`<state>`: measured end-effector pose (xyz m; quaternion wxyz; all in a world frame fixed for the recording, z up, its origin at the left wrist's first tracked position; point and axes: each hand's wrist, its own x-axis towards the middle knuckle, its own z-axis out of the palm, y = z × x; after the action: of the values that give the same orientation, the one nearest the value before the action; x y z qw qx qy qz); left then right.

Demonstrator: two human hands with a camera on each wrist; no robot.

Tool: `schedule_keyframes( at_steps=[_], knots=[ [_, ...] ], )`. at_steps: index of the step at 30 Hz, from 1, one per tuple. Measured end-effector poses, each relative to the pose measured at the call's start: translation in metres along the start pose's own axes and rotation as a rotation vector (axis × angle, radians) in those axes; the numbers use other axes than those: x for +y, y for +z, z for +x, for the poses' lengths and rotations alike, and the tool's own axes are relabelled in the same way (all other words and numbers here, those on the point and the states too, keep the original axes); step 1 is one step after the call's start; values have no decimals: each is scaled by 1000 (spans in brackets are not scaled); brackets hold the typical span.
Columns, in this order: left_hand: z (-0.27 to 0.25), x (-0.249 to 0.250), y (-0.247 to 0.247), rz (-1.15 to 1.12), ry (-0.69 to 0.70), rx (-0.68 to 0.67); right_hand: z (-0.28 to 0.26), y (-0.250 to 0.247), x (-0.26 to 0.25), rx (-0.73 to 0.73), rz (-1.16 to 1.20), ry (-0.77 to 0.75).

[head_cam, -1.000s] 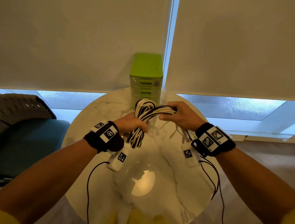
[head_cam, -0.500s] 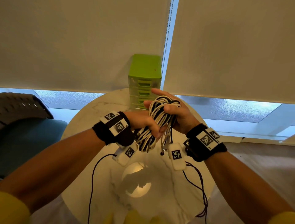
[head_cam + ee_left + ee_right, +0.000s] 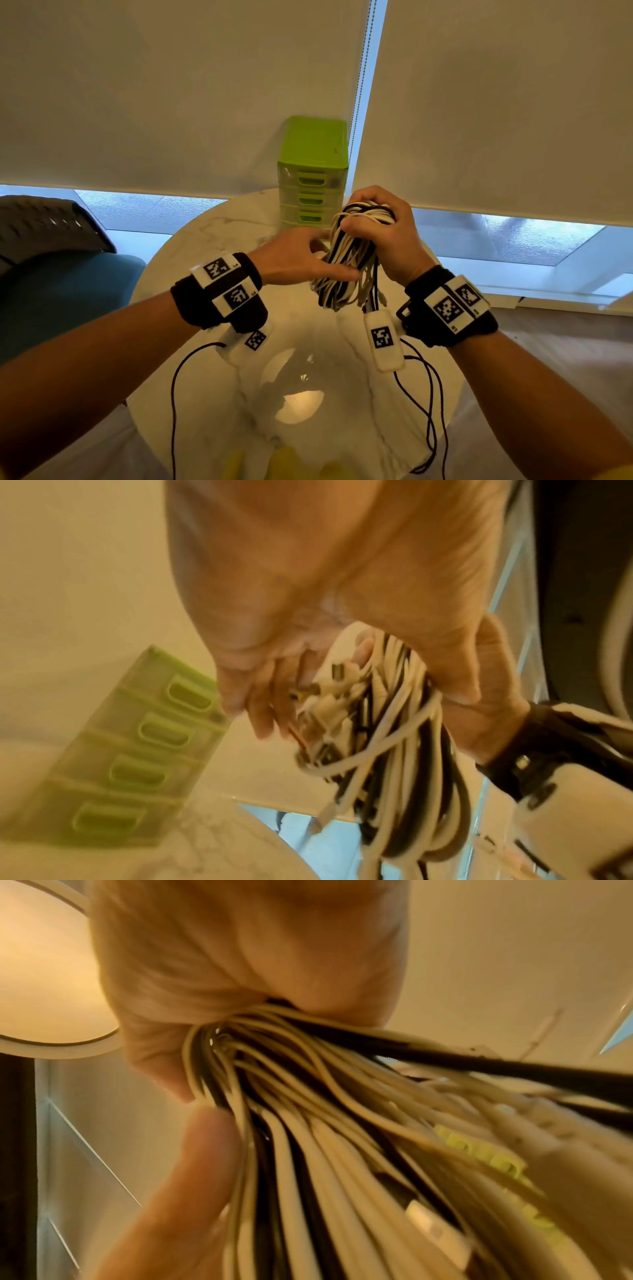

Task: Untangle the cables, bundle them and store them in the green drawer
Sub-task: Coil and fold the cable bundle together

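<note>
A folded bundle of black and white cables [image 3: 342,294] hangs upright above the round marble table [image 3: 205,246]. My right hand [image 3: 380,233] grips its top loop in a fist; the right wrist view shows the strands [image 3: 325,1150] fanning out from under the curled fingers and thumb [image 3: 205,1150]. My left hand [image 3: 294,257] holds the bundle's middle from the left, thumb in front and fingers behind. In the left wrist view its fingers [image 3: 263,710] touch the plug ends [image 3: 329,704] of the cables [image 3: 404,750]. The green drawer unit [image 3: 313,164] [image 3: 137,737] stands just behind, all drawers closed.
A dark teal chair [image 3: 51,274] stands left of the table. Window blinds hang behind the drawer unit, with a bead chain [image 3: 359,85] between them. Thin black wires [image 3: 428,411] trail from my wrist devices over the table's near part.
The bundle has gone from lying across both hands to hanging upright. My right hand has closed over its top loop, and my left hand has slid lower on the left side.
</note>
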<state>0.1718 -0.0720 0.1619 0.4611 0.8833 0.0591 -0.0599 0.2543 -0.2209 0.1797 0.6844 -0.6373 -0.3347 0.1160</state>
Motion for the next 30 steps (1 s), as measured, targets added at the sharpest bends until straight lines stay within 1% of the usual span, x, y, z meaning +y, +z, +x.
schedule_keyframes(
  at_steps=[2,3,4,5,6,7,9,10,11,12,13,17,18,20,24,27,30],
  knots=[
    [-7,1,-4,81,35,172,-1,-1,3,6,-11,12],
    [-8,5,-8,103,86,261,-1,0,3,5,-1,15],
    [-7,9,-12,126,143,334,-1,2,4,7,15,19],
    [-4,11,-16,148,188,370,-1,3,3,11,28,20],
    [-1,13,-19,139,216,348,1,4,2,14,37,18],
    [2,15,-22,51,220,256,2,4,1,14,42,8],
    [9,13,-20,-250,159,-6,6,7,-3,7,54,-18],
    [11,12,-17,-345,136,-119,6,8,-5,3,63,-30],
    [11,15,-15,-404,128,-196,7,10,-7,1,70,-39],
    [11,16,-12,-423,120,-237,8,12,-8,-2,72,-44],
    [12,16,-10,-424,118,-256,8,12,-10,-4,67,-44],
    [6,16,-5,-393,182,-365,6,11,-9,-31,48,-48],
    [5,17,-4,-396,198,-377,6,10,-9,-40,54,-49],
    [4,17,-3,-397,213,-356,8,11,-8,-56,78,-53],
    [1,20,-9,-421,168,-387,16,14,-10,-110,147,-51],
    [4,18,-10,-509,136,-436,20,17,-11,-140,166,-58],
    [7,14,-4,-570,106,-418,21,19,-7,-140,187,-44]
  ],
)
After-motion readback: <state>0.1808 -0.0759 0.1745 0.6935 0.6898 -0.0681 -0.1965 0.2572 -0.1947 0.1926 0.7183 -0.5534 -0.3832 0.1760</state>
